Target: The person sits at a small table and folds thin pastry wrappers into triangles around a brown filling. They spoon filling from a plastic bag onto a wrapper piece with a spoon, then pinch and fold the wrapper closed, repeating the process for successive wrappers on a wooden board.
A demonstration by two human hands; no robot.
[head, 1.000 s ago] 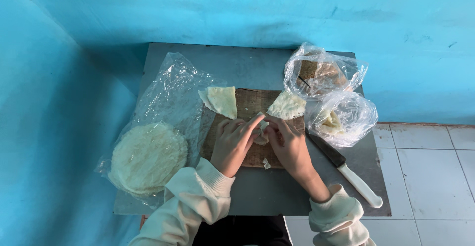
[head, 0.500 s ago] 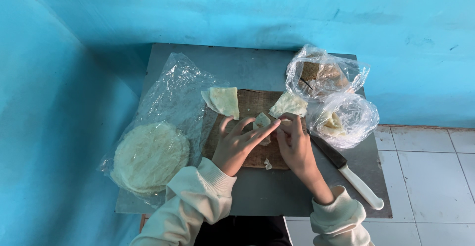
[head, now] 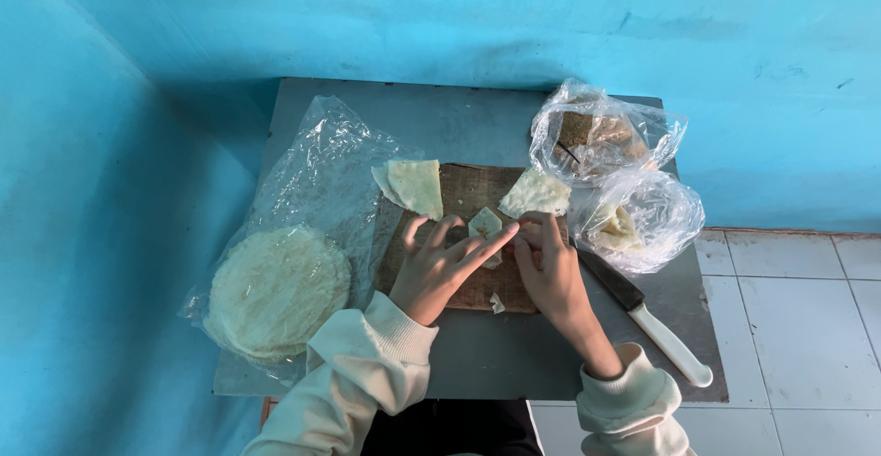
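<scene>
Head view: on the brown wooden cutting board, the left hand and right hand pinch a small pale folded wrapper piece together at the board's middle. Two cut wrapper wedges lie unfolded at the board's far edge. A round stack of white wrappers left of the board sits uncut; a white-handled knife lies right of it.

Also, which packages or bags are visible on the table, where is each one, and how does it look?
Clear plastic bag: left side of the table, lying flat, with a stack of round pale wrappers on it.
Clear bag: far right corner, crumpled, with something brown inside.
Clear bag: right side, just in front of that one, puffy, holding pale pieces.
No labels, signs or screens in view.
</scene>
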